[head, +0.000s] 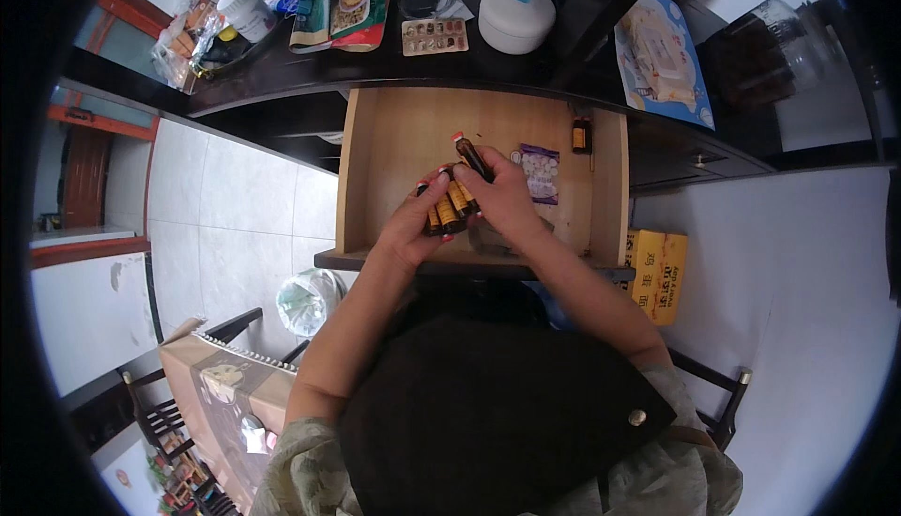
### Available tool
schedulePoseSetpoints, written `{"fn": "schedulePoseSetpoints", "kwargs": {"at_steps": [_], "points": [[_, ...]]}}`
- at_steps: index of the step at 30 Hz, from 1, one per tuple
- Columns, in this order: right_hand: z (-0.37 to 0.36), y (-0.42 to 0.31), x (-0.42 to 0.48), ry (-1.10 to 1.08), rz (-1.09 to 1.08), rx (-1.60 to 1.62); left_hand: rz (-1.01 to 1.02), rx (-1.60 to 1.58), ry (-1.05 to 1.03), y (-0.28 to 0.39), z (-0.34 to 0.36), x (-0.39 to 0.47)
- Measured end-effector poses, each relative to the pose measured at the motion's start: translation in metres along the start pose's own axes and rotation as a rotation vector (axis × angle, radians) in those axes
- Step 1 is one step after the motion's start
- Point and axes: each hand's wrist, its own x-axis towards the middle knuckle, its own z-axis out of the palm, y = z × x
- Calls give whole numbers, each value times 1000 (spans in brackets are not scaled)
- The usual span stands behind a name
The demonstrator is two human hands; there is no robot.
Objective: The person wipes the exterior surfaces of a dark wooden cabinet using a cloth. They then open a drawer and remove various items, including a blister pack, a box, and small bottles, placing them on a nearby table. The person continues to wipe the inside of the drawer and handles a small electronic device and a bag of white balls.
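Observation:
Several small brown glass vials [450, 207] with yellow labels and red caps lie side by side in my left hand [410, 224], over an open wooden drawer [415, 114]. My right hand [505, 192] holds another such vial [473, 157], tilted, its red cap pointing up and away from me; its fingers also touch the bunch. In the drawer, right of my hands, lies a purple and white packet [540, 172]. One more brown vial [581, 137] rests by the drawer's right wall. A translucent item beneath my right wrist is partly hidden.
The dark cabinet top [281, 83] above the drawer holds a blister pack [435, 36], food pouches [352, 9], a round white container [517, 17], white bottles [246, 12] and a wipes pack [658, 58]. A lined bin [308, 302] stands left, a yellow carton [658, 276] right.

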Motion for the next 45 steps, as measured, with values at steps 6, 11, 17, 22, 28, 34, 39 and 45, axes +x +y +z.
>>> {"fn": "schedulePoseSetpoints", "kwargs": {"at_steps": [6,11,17,22,28,34,39,45], "points": [[17,22,1,207,-132,-100,52,73,6,-3,0,4],[12,19,-5,294,-371,-252,16,84,-83,0,6,-1],[18,1,-12,241,-334,-98,-50,96,-151,-1,-6,2],[17,-6,-14,196,-369,-211,3,202,-164,-4,-11,2],[20,-8,-24,184,-293,-43,-48,128,-150,-1,-11,2],[7,-4,-17,171,-9,414,-72,-18,-236,4,-5,-4],[-66,43,28,403,184,73,-53,7,-248,4,0,-2],[-124,85,91,590,141,-821,-65,75,-202,2,5,-6]]}}
